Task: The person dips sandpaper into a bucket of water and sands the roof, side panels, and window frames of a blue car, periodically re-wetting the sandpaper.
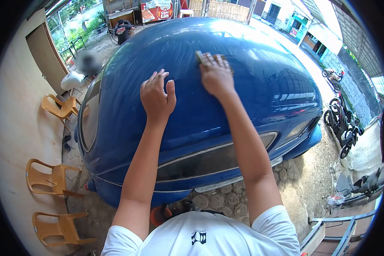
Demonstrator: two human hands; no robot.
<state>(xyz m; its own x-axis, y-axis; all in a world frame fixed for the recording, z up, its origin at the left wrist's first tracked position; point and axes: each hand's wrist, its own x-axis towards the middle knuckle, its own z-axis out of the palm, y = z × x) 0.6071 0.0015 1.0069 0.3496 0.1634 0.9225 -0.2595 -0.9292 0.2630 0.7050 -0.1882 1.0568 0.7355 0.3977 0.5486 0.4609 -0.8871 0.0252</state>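
Note:
A rounded blue car fills the middle of the view, its roof glossy with pale streaks and smears. My right hand is pressed palm down on the roof over a yellowish-brown cloth, which shows only at the edges of the fingers; whether it is a cloth or a sponge is hard to make out. To its left, my left hand holds nothing. Its fingers point forward and the thumb stands apart, at or just over the roof; contact cannot be made out. Below both forearms runs a dark side window.
Yellow-brown plastic chairs line the wall at left. Motorcycles stand at right, with a metal frame at lower right. Another person crouches beyond the car. An orange object lies near my body.

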